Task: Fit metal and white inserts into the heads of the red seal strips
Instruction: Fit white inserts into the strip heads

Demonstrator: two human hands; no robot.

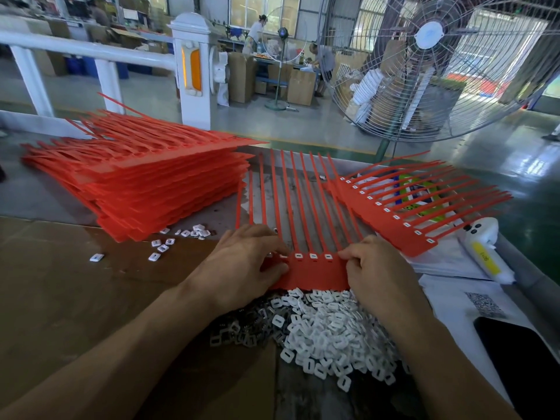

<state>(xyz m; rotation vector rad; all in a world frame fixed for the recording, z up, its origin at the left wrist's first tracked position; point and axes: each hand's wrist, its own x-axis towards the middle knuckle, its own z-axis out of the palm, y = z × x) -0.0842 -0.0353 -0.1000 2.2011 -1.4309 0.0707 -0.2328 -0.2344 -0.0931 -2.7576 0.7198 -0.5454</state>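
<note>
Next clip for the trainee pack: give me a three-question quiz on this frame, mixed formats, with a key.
1. True or false: both hands, left hand and right hand, are on the red seal sheet being worked.
2. Multiple choice: the heap of white inserts lies A) beyond the strips, B) between the person and the sheet, C) on the fan.
3. Fill in: the tall stack of red sheets sits to the person's ____.

Key: 1 true. 2 B. 3 left.
</note>
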